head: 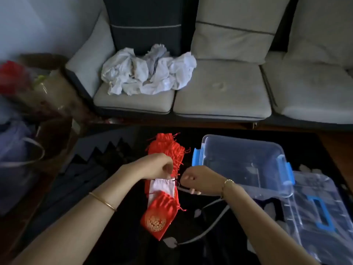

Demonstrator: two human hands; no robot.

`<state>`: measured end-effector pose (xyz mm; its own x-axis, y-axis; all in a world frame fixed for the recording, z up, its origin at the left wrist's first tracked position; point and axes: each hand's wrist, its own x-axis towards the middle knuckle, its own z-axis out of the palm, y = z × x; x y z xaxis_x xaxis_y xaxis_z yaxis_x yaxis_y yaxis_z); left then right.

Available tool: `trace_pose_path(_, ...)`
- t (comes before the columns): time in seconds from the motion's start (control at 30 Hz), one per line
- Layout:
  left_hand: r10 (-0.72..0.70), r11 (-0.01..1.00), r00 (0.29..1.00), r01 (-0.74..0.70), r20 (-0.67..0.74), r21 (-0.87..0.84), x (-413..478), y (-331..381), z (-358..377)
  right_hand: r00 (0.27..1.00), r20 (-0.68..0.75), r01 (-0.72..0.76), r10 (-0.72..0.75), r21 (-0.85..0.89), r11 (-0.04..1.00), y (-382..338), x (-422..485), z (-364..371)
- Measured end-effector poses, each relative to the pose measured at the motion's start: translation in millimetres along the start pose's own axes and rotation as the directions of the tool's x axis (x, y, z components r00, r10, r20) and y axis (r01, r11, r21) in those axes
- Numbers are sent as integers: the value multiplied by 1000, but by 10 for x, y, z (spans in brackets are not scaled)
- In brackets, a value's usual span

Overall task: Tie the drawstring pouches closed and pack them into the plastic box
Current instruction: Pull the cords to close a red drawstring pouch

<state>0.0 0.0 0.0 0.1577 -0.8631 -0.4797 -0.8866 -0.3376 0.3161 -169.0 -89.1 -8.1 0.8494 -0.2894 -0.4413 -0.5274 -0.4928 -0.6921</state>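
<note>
Red drawstring pouches lie heaped near the middle of the dark bench, reaching toward its far edge. On them lies a white pouch, its near end overlapped by a gold-printed red pouch. The left hand, fingers curled, pinches at the white pouch's top edge. The right hand, just beside it, is curled round a dark cord at that same edge. Toward the bench's right edge stands the clear plastic box, uncovered, with its lid lying beside it.
</note>
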Motion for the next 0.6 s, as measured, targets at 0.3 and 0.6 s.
trace_pose_path(0.3,212,962,973,-189,-97,198,500,-276,1050,979,-168,101,-119,-115,988,1157,771,1385)
trace_pose_path(0.6,230,972,937,-209,-263,107,112,-271,1336,853,-456,180,-254,-201,963,1143,348,1465)
